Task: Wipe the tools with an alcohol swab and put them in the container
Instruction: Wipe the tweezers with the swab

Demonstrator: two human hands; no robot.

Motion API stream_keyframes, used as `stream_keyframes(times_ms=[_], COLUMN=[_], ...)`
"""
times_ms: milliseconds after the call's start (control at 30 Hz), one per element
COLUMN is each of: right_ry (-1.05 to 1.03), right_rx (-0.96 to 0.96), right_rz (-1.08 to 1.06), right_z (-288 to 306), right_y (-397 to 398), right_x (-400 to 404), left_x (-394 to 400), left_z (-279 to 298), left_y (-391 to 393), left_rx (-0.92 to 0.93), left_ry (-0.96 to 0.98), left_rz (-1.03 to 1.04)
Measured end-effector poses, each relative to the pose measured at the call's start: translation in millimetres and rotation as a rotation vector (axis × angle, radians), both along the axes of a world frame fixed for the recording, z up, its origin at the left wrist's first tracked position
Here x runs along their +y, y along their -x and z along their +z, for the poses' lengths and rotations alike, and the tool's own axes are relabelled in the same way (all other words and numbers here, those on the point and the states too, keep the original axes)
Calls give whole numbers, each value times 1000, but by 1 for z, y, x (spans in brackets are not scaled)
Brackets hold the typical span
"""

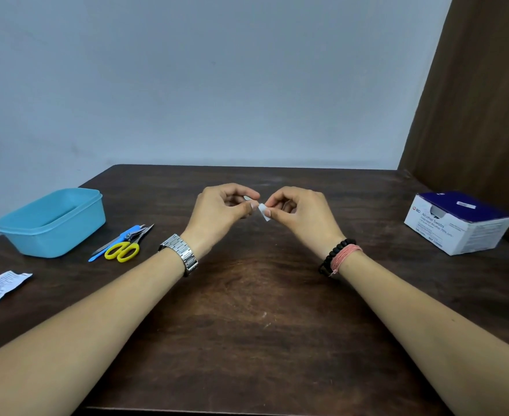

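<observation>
Above the middle of the table, my left hand [226, 207] and my right hand [295, 210] meet fingertip to fingertip. Both pinch a small white alcohol swab [263, 212] between them. A small grey bit shows in my left fingers; I cannot tell what it is. The light blue container [22, 232] stands at the left with nothing visible in it. Beside it on the table lie the tools in a small pile: yellow-handled scissors [122, 250], a blue-handled tool [125, 234] and thin metal pieces [143, 229].
A torn white swab wrapper [1, 286] lies near the table's left edge. A white and dark blue box of alcohol swabs [460, 223] stands at the far right. A brown curtain [481, 115] hangs behind it. The table [247, 295] is dark wood.
</observation>
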State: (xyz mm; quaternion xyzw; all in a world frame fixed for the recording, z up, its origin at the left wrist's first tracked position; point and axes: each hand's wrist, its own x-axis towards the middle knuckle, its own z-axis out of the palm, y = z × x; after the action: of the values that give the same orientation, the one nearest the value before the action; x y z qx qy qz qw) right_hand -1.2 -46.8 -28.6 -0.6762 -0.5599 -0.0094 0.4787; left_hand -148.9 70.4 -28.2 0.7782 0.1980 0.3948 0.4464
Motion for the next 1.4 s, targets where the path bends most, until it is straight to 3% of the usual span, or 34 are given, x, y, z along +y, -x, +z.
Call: stream_keyframes(times_ms=[667,1400], right_ry=[33,62], right_rx=[202,119], right_rz=[28,81], right_z=[2,-1], right_y=[-2,2], right_x=[0,2], left_x=[4,3], left_z=[2,-2], left_y=[-1,-4], left_rx=[-65,-13], left_ry=[52,33], left_rz=[-99,-136])
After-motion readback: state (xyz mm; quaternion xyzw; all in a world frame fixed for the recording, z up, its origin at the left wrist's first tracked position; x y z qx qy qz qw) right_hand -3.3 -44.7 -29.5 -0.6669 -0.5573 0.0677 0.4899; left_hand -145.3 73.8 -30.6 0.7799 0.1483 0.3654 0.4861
